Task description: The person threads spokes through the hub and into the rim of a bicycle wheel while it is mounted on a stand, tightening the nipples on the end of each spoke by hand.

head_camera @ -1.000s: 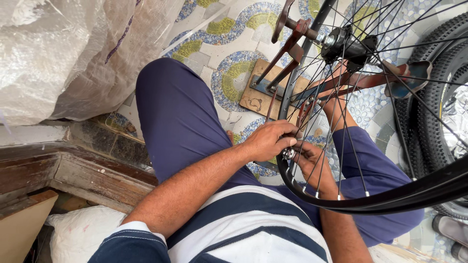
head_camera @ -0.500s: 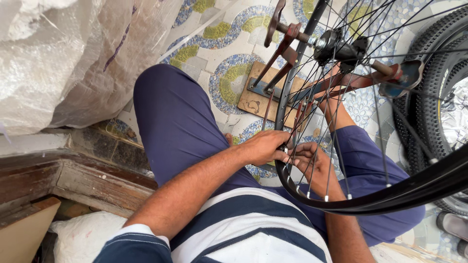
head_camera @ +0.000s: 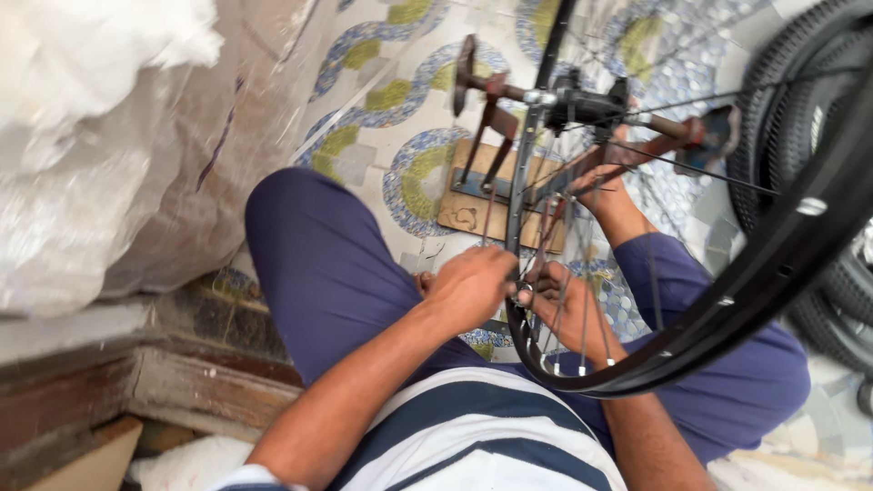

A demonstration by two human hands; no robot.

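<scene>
Rim (head_camera: 727,300) passes between both hands' fingers (head_camera: 523,295), touching them.

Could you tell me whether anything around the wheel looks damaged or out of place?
Nothing stands out. The black rim looks whole, the spokes run to it, and both hands, left hand and right hand, work there.
</scene>
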